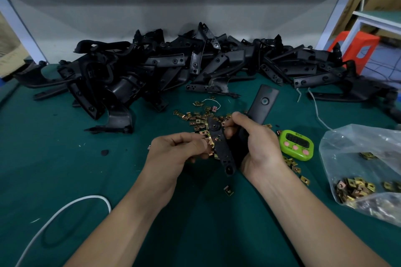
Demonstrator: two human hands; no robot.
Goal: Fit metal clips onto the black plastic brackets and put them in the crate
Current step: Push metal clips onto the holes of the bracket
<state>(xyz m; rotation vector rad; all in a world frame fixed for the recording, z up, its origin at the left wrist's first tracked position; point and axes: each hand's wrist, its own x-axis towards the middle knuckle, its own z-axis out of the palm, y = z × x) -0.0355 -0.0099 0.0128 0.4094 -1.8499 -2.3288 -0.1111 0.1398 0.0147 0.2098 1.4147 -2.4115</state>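
The right hand (257, 144) grips a black bracket (224, 154) just above the tabletop (65, 158), angled toward the left hand (179, 150), which pinches a metal clip (209, 142) against its edge, seemingly steadying it for pushing on.

Table cover (65, 169): dark green cloth, matt, felt-like, specked with lint.
Bracket pile (152, 67), upper centre: black moulded plastic, satin, dull highlights on curved faces.
Held bracket (223, 149), centre: same black plastic, smooth, faint sheen.
Clips (196, 118), centre: thin sheet metal, brass-yellow plating, shiny, some with coppery tint.
Bag (358, 147), right: clear plastic film, crinkled, glossy.
Timer (296, 144), right of centre: bright green plastic, glossy.
Cable (93, 196), lower left: white, smooth sheath.
Stool (368, 39), upper right: orange plastic, smooth.
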